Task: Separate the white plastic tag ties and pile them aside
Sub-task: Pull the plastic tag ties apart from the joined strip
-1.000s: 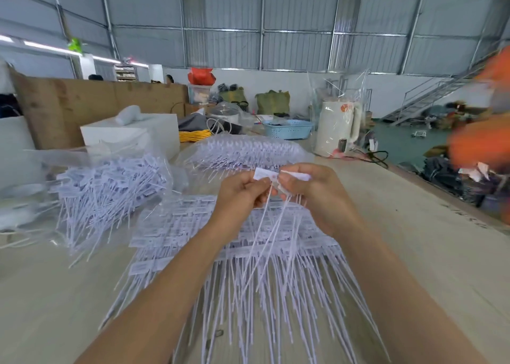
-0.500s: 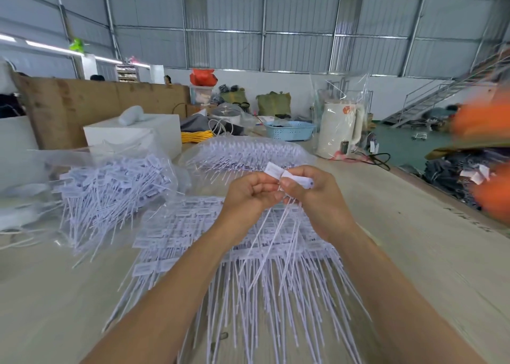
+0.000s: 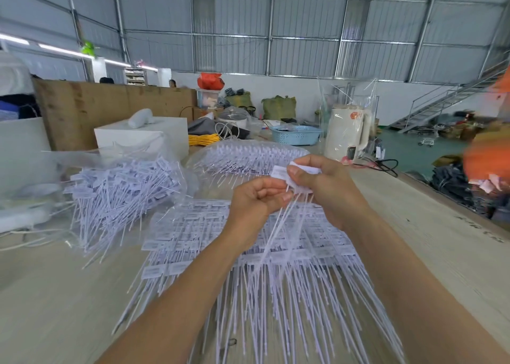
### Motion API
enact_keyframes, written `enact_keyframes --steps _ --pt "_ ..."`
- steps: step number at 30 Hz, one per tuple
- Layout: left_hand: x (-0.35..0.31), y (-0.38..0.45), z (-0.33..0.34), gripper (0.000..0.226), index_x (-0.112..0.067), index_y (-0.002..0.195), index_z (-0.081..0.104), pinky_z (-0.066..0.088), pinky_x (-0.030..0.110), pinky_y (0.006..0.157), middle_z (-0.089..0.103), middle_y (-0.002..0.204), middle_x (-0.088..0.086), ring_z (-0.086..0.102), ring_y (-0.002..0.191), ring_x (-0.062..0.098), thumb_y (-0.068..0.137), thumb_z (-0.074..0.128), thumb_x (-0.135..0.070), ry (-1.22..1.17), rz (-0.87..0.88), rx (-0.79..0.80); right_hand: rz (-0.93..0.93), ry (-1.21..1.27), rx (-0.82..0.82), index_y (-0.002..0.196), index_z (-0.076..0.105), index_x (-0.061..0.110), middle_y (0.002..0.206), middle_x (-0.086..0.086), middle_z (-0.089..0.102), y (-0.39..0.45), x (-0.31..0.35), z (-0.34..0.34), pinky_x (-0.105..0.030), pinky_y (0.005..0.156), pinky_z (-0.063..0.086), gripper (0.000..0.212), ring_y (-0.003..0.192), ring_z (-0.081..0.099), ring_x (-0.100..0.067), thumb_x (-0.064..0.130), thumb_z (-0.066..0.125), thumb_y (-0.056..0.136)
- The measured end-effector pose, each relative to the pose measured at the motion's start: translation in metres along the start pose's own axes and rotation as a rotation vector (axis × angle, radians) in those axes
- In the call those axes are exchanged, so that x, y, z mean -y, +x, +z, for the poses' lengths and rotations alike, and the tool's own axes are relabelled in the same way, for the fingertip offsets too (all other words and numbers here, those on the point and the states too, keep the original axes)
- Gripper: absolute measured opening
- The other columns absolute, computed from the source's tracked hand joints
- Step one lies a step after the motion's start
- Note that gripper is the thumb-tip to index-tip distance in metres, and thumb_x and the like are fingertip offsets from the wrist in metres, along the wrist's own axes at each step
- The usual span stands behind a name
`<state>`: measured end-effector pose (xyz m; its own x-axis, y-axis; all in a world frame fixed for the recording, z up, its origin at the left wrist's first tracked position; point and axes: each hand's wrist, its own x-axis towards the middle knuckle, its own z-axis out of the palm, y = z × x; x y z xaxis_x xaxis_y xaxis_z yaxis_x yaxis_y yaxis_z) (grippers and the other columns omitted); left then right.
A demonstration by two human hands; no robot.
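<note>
Both hands meet just above the frame's centre, raised over the table. Curled fingers of the right hand (image 3: 328, 189) pinch a small bunch of white plastic tag ties (image 3: 284, 173) by their flat rectangular heads; how many ties are in the bunch is hard to make out, since the fingers cover most of the heads. Fingers of the left hand (image 3: 255, 203) are curled too, thumb and forefinger pinching the thin tails just below those heads. Those tails hang down and blend into the spread beneath, so their ends cannot be followed.

Directly under the hands, a large fan of white ties (image 3: 248, 253) lies flat on the pale wooden tabletop (image 3: 430, 253), label heads in rows toward the far side, thin tails splaying toward the bottom edge, where they are cut off. Both forearms enter from the bottom of the frame and hide part of this fan.

At centre left, a loose heap of ties in clear plastic wrap (image 3: 121, 189) rests on the table. Beyond the hands, another clear bag of ties (image 3: 248, 154) lies flat. Further back stand a white box (image 3: 143, 137), a light blue plastic basket (image 3: 296, 136) and a cream electric kettle wrapped in clear film (image 3: 346, 131). At the right edge, a blurred orange shape (image 3: 488, 159) is too smeared to identify.
</note>
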<state>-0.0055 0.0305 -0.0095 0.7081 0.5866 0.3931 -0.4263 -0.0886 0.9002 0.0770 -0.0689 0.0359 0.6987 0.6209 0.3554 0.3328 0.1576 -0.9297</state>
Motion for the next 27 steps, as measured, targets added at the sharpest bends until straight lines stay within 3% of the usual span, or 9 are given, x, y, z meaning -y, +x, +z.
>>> enact_keyframes --steps 5,7,9,11,13,16,18,23,27 --pt "0.006 0.000 0.002 0.015 -0.010 0.080 0.067 0.052 0.015 0.063 0.070 0.069 -0.002 0.065 0.065 0.005 0.078 0.068 0.005 -0.011 0.030 -0.047 0.077 0.084 -0.004 0.084 0.061 0.013 0.079 -0.007 0.061 0.005 -0.004 0.015 -0.026 0.062 0.048 0.007 0.067 0.057 -0.016 0.010 0.061 0.090" --pt "0.008 0.000 0.004 0.005 -0.011 0.084 0.069 0.052 0.017 0.066 0.072 0.078 0.002 0.066 0.073 0.009 0.082 0.068 -0.006 0.010 0.032 -0.091 0.109 0.148 -0.044 0.086 0.060 0.010 0.083 -0.009 0.062 0.008 -0.004 0.019 -0.030 0.064 0.049 0.004 0.071 0.058 -0.020 0.010 0.060 0.091" --pt "0.009 -0.001 0.006 0.015 -0.008 0.095 0.065 0.053 0.022 0.072 0.070 0.094 0.010 0.067 0.081 0.015 0.086 0.066 -0.020 0.090 0.020 -0.119 0.120 0.226 -0.132 0.094 0.058 0.007 0.088 -0.011 0.062 0.011 -0.003 0.021 -0.030 0.061 0.049 0.004 0.071 0.057 -0.022 0.009 0.060 0.091" --pt "0.009 -0.004 0.010 0.020 -0.008 0.100 0.057 0.056 0.024 0.068 0.067 0.097 0.011 0.068 0.071 0.013 0.091 0.059 -0.026 0.145 -0.051 -0.049 0.116 0.309 -0.212 0.098 0.056 0.006 0.085 -0.011 0.060 0.014 -0.001 0.022 -0.029 0.055 0.049 0.008 0.064 0.057 -0.021 0.007 0.059 0.091" --pt "0.006 -0.008 0.016 0.014 -0.012 0.100 0.053 0.056 0.023 0.057 0.067 0.085 0.004 0.064 0.053 0.009 0.097 0.049 -0.025 0.197 -0.100 0.087 0.098 0.324 -0.259 0.093 0.055 0.011 0.080 -0.004 0.059 0.015 -0.001 0.023 -0.023 0.048 0.049 0.005 0.057 0.059 -0.014 0.009 0.060 0.091" --pt "0.003 -0.009 0.023 0.019 -0.009 0.099 0.053 0.046 0.020 0.045 0.061 0.070 -0.001 0.051 0.039 0.006 0.101 0.037 -0.020 0.327 -0.097 0.152 0.044 0.273 -0.297 0.082 0.052 0.020 0.080 0.003 0.057 0.017 -0.001 0.024 -0.022 0.053 0.050 0.016 0.046 0.060 -0.004 0.010 0.060 0.091" --pt "-0.001 -0.006 0.021 0.025 -0.004 0.099 0.058 0.039 0.022 0.046 0.057 0.065 -0.001 0.044 0.042 0.011 0.101 0.037 -0.017 0.440 -0.071 0.153 0.030 0.253 -0.296 0.083 0.052 0.021 0.082 0.003 0.056 0.016 -0.001 0.025 -0.020 0.054 0.051 0.015 0.045 0.059 -0.002 0.011 0.060 0.091" --pt "-0.010 -0.014 -0.003 0.031 0.003 0.094 0.067 0.034 0.024 0.052 0.056 0.068 0.005 0.043 0.052 0.015 0.098 0.046 -0.020 0.548 -0.011 0.015 -0.004 0.102 -0.179 0.095 0.054 0.016 0.074 0.000 0.059 0.010 0.000 0.040 -0.038 0.065 0.052 0.004 0.059 0.059 -0.017 0.017 0.057 0.093" --pt "-0.016 -0.034 -0.038 0.034 0.004 0.083 0.066 0.034 0.026 0.052 0.057 0.070 0.015 0.045 0.058 0.018 0.098 0.048 -0.021 0.637 0.090 -0.181 -0.045 -0.003 -0.037 0.106 0.050 0.016 0.099 -0.007 0.060 0.003 0.005 0.077 -0.040 0.080 0.052 0.013 0.078 0.064 -0.022 0.016 0.055 0.094"
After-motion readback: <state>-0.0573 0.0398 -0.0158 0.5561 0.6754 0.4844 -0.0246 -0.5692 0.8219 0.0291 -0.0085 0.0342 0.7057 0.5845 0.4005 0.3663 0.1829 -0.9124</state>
